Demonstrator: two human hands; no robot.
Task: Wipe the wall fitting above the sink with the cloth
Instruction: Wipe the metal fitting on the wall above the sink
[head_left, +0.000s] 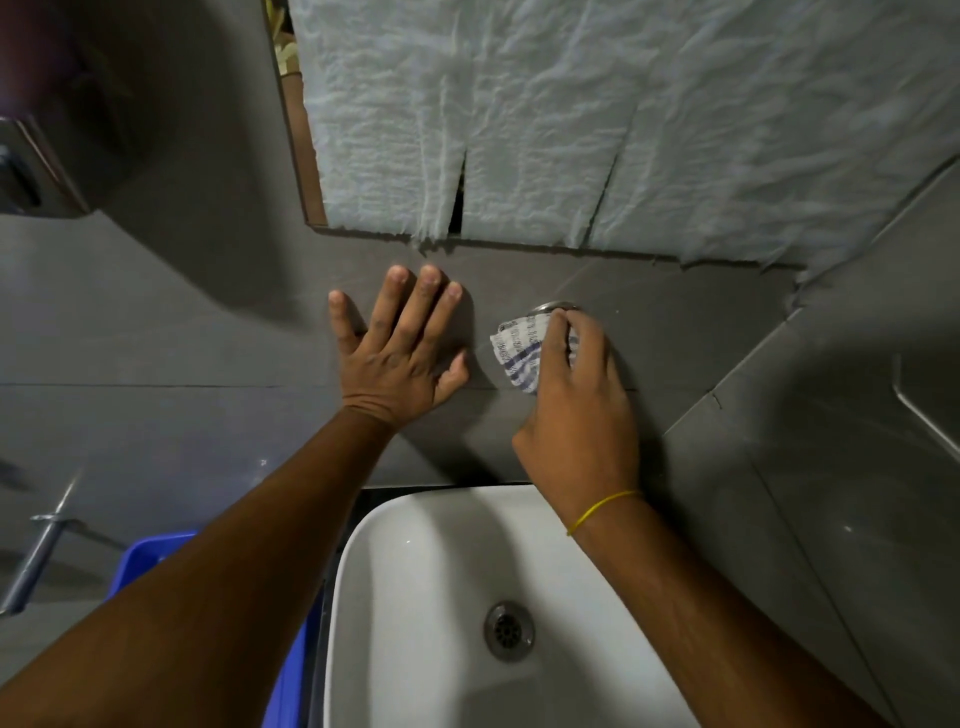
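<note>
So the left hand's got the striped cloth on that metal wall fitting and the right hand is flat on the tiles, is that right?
Not quite: the hands are swapped. The head view shows the right hand holding the striped cloth on the metal wall fitting, and the left hand flat on the tiles.

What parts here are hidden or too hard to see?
- Round silver metal wall fitting: mostly hidden, head view, by the right hand and the blue-striped white cloth.
- Blue plastic bin: covered by the left forearm.
- Grey box on the wall: blurred, cut off at the left edge.
</note>
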